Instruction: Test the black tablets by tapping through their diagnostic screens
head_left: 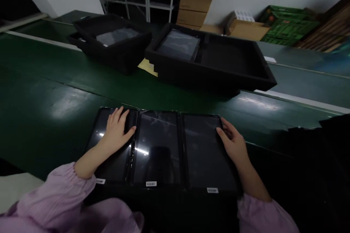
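Observation:
Three black tablets lie side by side on the green work surface, each with a small white label at its near edge. My left hand (pixel 117 129) rests with spread fingers on the left tablet (pixel 113 165), its thumb reaching toward the seam with the middle tablet (pixel 157 134). At the right, my right hand (pixel 232 140) grips the upper right edge of the right tablet (pixel 205 153), thumb on top and the other fingers along the side, partly hidden.
Beyond the tablets stands a black foam tray (pixel 216 71) with one tablet in its left compartment. Another black tray stack (pixel 115 52) holds a tablet at the left. Yellow paper (pixel 148 67) lies between them. Cardboard boxes (pixel 194 7) and green crates (pixel 290 25) are behind; dark material (pixel 328 145) is at right.

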Motion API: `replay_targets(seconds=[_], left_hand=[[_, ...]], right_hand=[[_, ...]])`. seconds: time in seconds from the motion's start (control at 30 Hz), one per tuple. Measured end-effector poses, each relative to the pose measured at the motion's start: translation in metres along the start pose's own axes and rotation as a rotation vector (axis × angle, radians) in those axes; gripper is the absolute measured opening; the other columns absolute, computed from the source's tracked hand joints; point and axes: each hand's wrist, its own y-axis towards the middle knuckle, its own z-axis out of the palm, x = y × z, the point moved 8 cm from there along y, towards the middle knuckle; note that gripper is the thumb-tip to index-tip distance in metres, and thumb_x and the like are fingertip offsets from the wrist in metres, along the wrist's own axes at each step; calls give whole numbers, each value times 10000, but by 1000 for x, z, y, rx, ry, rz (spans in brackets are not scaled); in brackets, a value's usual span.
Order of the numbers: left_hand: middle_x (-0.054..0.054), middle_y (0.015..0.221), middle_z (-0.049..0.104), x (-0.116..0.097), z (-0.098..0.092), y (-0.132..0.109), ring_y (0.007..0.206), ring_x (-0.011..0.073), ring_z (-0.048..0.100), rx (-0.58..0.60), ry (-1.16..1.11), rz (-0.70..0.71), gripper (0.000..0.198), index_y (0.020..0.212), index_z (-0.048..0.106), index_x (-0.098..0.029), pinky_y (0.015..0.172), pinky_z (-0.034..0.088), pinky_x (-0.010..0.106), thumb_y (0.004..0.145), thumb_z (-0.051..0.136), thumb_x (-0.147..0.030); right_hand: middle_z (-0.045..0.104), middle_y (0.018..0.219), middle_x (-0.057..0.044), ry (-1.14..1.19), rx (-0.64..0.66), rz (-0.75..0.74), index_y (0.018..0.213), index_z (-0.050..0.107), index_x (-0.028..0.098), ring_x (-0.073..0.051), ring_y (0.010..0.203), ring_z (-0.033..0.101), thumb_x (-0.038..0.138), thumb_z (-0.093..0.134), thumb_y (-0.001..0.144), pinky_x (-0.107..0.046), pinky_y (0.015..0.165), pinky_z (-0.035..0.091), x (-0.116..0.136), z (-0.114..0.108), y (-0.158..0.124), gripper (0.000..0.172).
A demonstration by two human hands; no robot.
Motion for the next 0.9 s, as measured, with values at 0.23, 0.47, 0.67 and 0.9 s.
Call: replay_targets(seconds=[0.23, 0.47, 0.67, 0.9], left_hand=[[218, 1589, 472, -22, 2, 14, 1528, 378, 352, 21, 132, 104, 673, 1537, 450, -86, 1271, 180, 605, 921, 494, -355], [220, 1297, 666, -23, -4, 38, 1251, 400, 576, 31, 239, 99, 556, 1362, 637, -75, 1129, 417, 524, 913, 522, -382], [220, 1243, 700, -18, 1, 49, 1229, 397, 603, 48, 195, 119, 566, 1339, 649, -49, 1151, 396, 511, 932, 506, -416], [211, 1226, 714, -21, 3, 50, 1245, 399, 611, 90, 254, 91, 543, 1312, 655, -61, 1148, 402, 506, 934, 499, -418]], right_hand=[[765, 997, -106, 83, -59, 23, 1141, 739, 214, -278, 963, 734, 707, 773, 693, -421, 866, 602, -3, -6, -13, 667], [745, 970, -68, 88, -49, 107, 1253, 758, 242, -237, 880, 708, 650, 802, 707, -349, 758, 604, -4, -10, -13, 682], [770, 1015, -84, 104, -25, 163, 1253, 760, 235, -261, 916, 728, 681, 805, 679, -391, 802, 622, -3, -5, -14, 728], [778, 1074, -102, -57, 62, 165, 1208, 782, 237, -307, 965, 729, 666, 820, 655, -473, 870, 610, 19, -25, -8, 701]])
